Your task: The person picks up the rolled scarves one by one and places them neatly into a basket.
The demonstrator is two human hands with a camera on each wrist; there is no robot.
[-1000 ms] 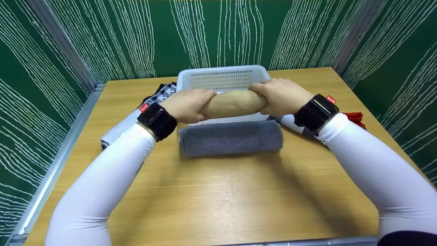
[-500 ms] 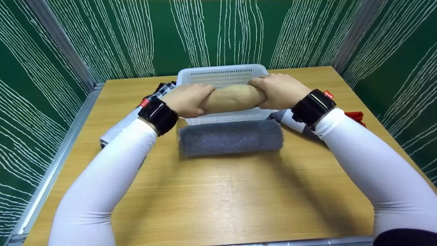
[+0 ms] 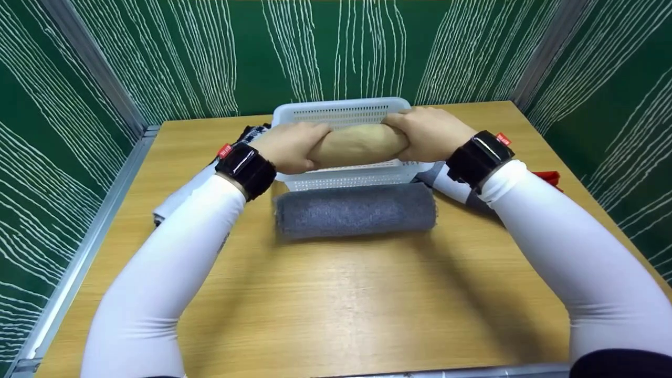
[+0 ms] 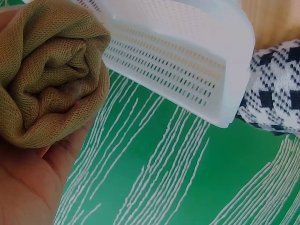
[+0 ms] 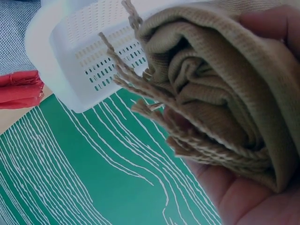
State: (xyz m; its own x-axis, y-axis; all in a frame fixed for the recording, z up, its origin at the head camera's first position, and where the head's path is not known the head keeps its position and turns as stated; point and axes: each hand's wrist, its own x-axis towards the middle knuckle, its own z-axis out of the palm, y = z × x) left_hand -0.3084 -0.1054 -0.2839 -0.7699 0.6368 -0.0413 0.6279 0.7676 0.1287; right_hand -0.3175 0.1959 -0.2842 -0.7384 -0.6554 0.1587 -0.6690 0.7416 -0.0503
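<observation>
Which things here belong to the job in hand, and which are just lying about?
In the job:
- tan cloth roll
- left hand and right hand, both gripping it
- white basket, probably

Apparently lying about:
- grey roll
- checked cloth
- red cloth
- grey-and-white cloth

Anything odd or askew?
Minor only: a small reddish speck and pale fuzz break the plain colour at the left end of the rolled tan woven cloth; at its right end, twisted tan tassels stick out untidily. No spill or tear visible.
</observation>
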